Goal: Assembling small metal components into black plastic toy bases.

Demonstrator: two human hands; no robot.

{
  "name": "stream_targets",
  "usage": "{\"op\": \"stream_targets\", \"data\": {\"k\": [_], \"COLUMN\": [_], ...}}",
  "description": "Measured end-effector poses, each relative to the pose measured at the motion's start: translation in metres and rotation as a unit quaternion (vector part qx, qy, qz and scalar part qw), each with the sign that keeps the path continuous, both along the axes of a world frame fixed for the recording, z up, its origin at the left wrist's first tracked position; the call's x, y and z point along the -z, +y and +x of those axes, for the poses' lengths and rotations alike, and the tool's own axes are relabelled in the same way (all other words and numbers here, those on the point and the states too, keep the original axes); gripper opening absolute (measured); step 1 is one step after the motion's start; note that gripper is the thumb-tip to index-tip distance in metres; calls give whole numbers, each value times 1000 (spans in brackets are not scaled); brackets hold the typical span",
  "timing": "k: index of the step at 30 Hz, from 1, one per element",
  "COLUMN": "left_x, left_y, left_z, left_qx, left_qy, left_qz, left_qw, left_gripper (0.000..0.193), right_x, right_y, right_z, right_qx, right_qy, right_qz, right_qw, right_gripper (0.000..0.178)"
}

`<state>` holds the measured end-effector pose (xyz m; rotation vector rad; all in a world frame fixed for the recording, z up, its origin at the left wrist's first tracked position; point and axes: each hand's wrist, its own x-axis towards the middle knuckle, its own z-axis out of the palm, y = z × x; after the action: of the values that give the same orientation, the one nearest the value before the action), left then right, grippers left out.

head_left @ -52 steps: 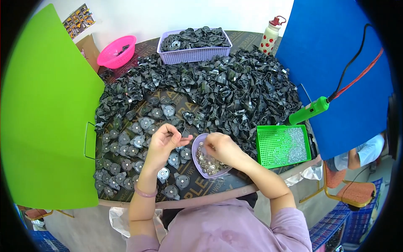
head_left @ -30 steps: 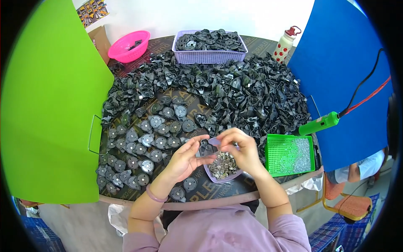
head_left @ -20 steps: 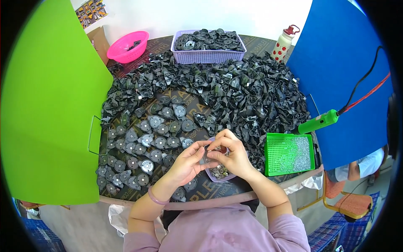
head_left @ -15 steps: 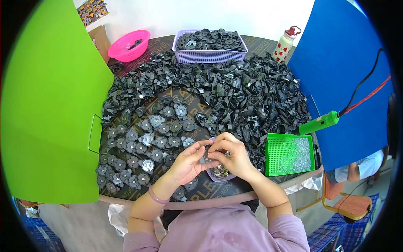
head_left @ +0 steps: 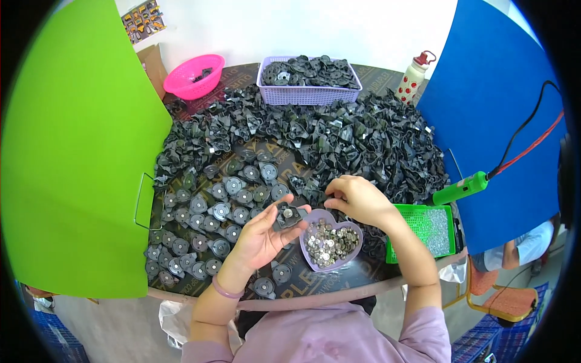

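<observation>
My left hand (head_left: 260, 238) holds a black plastic part (head_left: 282, 221) between thumb and fingers, palm up. A small round metal piece (head_left: 288, 213) sits in the middle of that part. My right hand (head_left: 363, 202) is over the near edge of the heap of black plastic pieces (head_left: 363, 145), its fingers curled together; whatever they hold, if anything, is hidden. Between and just below my hands stands a lilac heart-shaped bowl (head_left: 305, 254) with many small round metal pieces (head_left: 327, 245). To the left, black parts with round discs (head_left: 198, 206) lie in rows.
At the back stand a pink basket (head_left: 187, 91) and a lilac basket (head_left: 308, 96) full of black parts. A bottle (head_left: 411, 78) is at the back right. A corded green electric screwdriver (head_left: 461, 189) hangs above a green tray (head_left: 402, 233) of small clear bits. Green (head_left: 78, 151) and blue (head_left: 490, 121) panels flank the table.
My hands have parted. The right one moved from the left hand to the heap, uncovering the heart-shaped bowl; the left still holds the black part, now showing its metal centre.
</observation>
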<state>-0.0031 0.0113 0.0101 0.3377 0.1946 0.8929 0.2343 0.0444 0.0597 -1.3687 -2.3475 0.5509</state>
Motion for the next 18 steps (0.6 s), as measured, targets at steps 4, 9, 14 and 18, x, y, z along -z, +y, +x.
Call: {"op": "stream_targets", "data": {"k": [4,9,14,18], "left_x": [-2,-5,-7,-12], "left_y": [3,10,15,14], "left_z": [-7,-19,-31,-36], "left_qx": [-16,-125,-181,-203], "left_qy": [-17,18,40,28], "left_qz": [2,-6,9,13], "left_qw": [1000,992,983,979], "left_gripper": [37,34,34,34], "right_x": [15,50,75,60], "right_y": [46,101,114,135], "right_z": [-7,-37,-56,-67], "right_qx": [13,-34,-100,-73], "right_qy": [-90,-132,-288,-276], "right_qz": [106,220,208,131], "right_qw": [990,966,929,949], "right_gripper": [20,42,39,23]}}
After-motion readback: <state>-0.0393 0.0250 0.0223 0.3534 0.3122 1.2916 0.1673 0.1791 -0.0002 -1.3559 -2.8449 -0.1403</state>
